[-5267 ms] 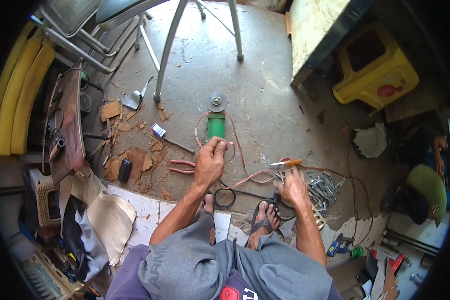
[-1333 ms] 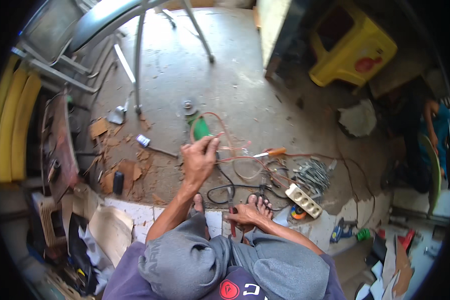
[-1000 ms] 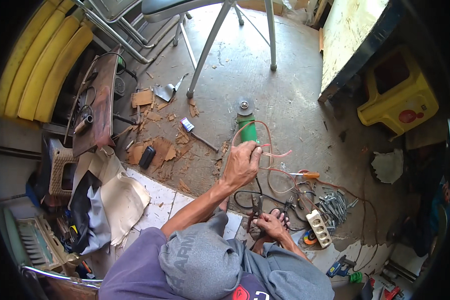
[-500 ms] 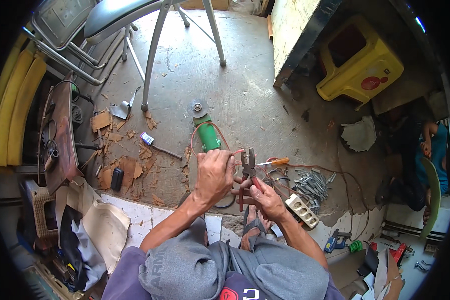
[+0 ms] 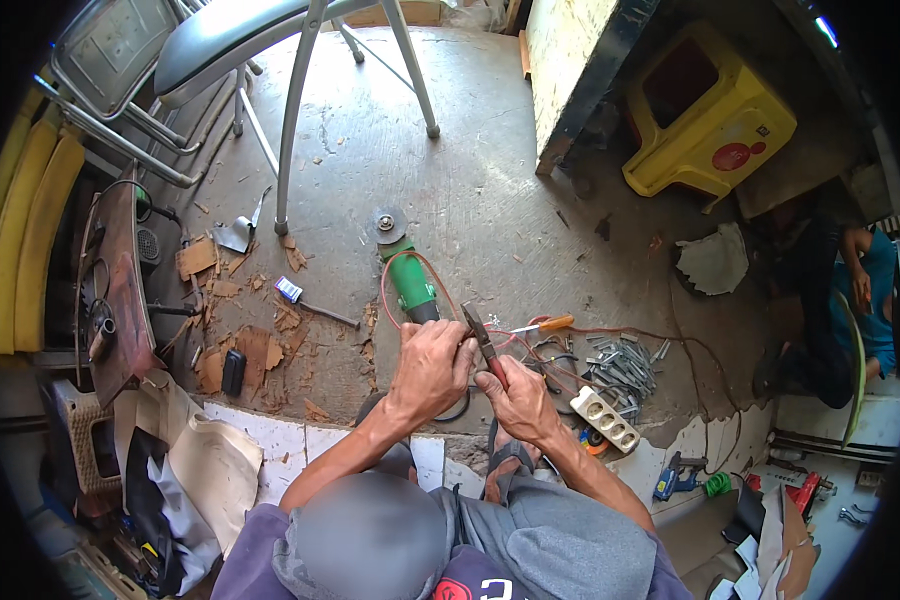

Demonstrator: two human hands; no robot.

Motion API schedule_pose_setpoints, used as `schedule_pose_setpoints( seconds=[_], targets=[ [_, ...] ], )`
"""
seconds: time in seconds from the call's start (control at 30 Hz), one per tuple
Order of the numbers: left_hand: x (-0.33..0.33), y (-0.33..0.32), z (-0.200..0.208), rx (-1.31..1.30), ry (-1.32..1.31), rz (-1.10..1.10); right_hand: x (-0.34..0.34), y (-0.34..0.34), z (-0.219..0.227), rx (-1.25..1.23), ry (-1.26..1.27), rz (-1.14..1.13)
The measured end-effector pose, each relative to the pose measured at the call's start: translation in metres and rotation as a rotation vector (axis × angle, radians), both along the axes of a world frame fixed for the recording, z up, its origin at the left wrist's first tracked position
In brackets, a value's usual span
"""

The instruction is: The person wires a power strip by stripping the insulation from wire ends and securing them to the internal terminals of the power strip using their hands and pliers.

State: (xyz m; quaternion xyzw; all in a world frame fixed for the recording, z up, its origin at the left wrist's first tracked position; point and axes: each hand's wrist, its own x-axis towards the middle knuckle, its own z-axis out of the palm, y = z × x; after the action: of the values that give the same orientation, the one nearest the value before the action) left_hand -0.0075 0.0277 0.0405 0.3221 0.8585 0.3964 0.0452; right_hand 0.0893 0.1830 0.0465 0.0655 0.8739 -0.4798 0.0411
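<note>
My left hand (image 5: pixel 432 365) is closed, its fingers pinching a thin red electrical cord (image 5: pixel 388 285) that loops up beside the grinder. In my right hand (image 5: pixel 526 400) I grip a pair of pliers (image 5: pixel 489 345) with red handles. The jaws, seen edge-on, tilt toward my left fingers; whether they bite the cord I cannot tell. Just beyond my left hand lies a green angle grinder (image 5: pixel 408 278) with its disc (image 5: pixel 386 225) pointing away from me. A screwdriver (image 5: pixel 553 323) with an orange handle rests on the floor past my right hand.
A white socket strip (image 5: pixel 604 419) and a pile of metal pieces (image 5: pixel 625 372) lie right. Brown scraps (image 5: pixel 255 345) and a black case (image 5: pixel 233 372) are left. A chair (image 5: pixel 288 120) stands ahead, a yellow plastic stool (image 5: pixel 710 120) far right. Another person (image 5: pixel 875 300) sits at the right edge.
The pliers have turned from broadside with jaws spread to edge-on, tipping toward my left hand. My right hand's fingers have wrapped closer round the handles. The whole view has shifted slightly.
</note>
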Motion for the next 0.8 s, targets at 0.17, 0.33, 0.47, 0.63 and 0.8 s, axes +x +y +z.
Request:
schedule_pose_setpoints(
  seconds=[0.17,0.33,0.47,0.63,0.8],
  targets=[
    [-0.007,-0.006,0.0,0.174,-0.46,-0.099,0.006,-0.001,-0.005,-0.076,-0.062,-0.027],
    [-0.009,-0.011,-0.005,0.114,-0.519,-0.089,0.009,-0.002,-0.007,-0.2,-0.225,-0.055],
    [-0.01,-0.015,-0.017,0.206,-0.465,-0.087,0.007,-0.004,0.001,-0.412,-0.346,-0.089],
    [-0.006,-0.016,-0.006,0.251,-0.51,-0.015,0.006,-0.002,-0.006,-0.403,-0.257,-0.08],
    [0.007,-0.017,-0.037,0.375,-0.532,0.095,-0.003,-0.005,0.006,-0.404,-0.407,-0.046]
  ],
)
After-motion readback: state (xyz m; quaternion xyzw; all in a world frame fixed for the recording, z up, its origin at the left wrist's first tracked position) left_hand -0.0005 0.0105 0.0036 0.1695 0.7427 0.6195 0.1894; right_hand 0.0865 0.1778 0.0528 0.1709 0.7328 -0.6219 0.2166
